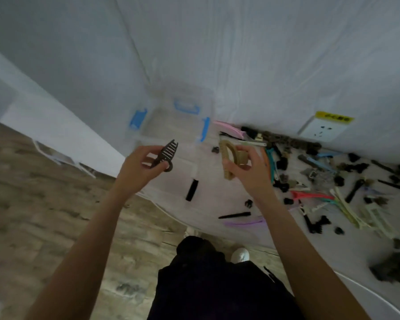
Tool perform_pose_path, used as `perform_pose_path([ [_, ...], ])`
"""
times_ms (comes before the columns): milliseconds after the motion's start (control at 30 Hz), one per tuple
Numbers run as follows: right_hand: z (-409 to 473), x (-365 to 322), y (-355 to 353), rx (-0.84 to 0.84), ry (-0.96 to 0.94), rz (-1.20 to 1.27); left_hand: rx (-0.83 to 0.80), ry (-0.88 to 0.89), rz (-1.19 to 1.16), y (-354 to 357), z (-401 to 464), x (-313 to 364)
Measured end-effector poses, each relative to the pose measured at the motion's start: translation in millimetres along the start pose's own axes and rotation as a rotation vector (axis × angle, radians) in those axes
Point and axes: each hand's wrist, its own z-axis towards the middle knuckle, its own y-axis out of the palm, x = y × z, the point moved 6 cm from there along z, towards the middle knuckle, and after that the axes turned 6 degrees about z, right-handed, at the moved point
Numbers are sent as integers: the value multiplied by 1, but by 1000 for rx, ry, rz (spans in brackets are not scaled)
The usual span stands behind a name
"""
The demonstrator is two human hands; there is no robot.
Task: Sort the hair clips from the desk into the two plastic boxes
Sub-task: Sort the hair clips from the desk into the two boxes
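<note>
My left hand (140,167) holds a dark brown claw clip (165,154) with long teeth above the near clear plastic box (171,181). My right hand (245,172) grips a beige arched claw clip (228,158) over the desk just right of the boxes. A second clear box (171,122) with blue latches stands behind the near one, against the wall. A black flat clip (192,190) lies at the near box's right side. Several loose clips (321,176), black, pink, teal, red and cream, are scattered over the white desk to the right.
The desk's (217,204) curved front edge runs diagonally below my hands. A white wall with a socket (321,131) backs the desk. A dark lump (395,269) lies at the far right near the edge. Wood floor, my dark trousers and a white shoe are below.
</note>
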Motion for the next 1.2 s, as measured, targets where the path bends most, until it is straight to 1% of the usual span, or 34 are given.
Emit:
perform_pose_path([
  [67,2,-3,27,-43,-17,-99,-45,-46,-27,-7,-1,-17],
  [133,3,-7,50,-59,-74,-238,-136,-1,9,-6,-4,-28],
  [167,5,-9,63,-46,-99,-268,-153,17,19,-9,-4,-34],
  [200,7,-11,69,-23,-110,-273,-140,10,-1,-12,-1,-38],
  [267,14,-14,75,51,-99,-248,-63,-47,-110,-20,11,-37],
  [333,24,-18,78,119,-77,-240,-4,-62,-189,-25,32,-26],
  [400,35,-26,84,158,-58,-189,0,-56,-203,-22,58,-13],
  [467,46,-31,90,189,-38,-142,-10,-99,-217,-12,84,-5],
  [533,56,-32,93,230,-19,-179,-42,-156,-141,2,106,-5],
  [600,64,-33,95,257,-12,-227,-69,-180,29,13,120,-7],
  [700,75,-36,97,299,-21,-339,-206,-124,231,33,134,-9],
  [767,83,-40,97,328,-33,-440,-340,-78,275,47,135,-8],
  [833,89,-44,101,328,-43,-515,-411,-26,295,51,132,-6],
  [867,92,-45,105,319,-53,-552,-400,13,301,47,130,-4],
  [900,94,-47,110,305,-69,-592,-353,48,298,39,130,-3],
  [1000,101,-47,131,241,-105,-711,-106,100,252,8,127,-9],
  [1067,107,-45,147,188,-114,-743,24,128,184,-10,121,-14],
  [1200,112,-42,166,106,-87,-697,138,162,59,-30,106,-19],
])
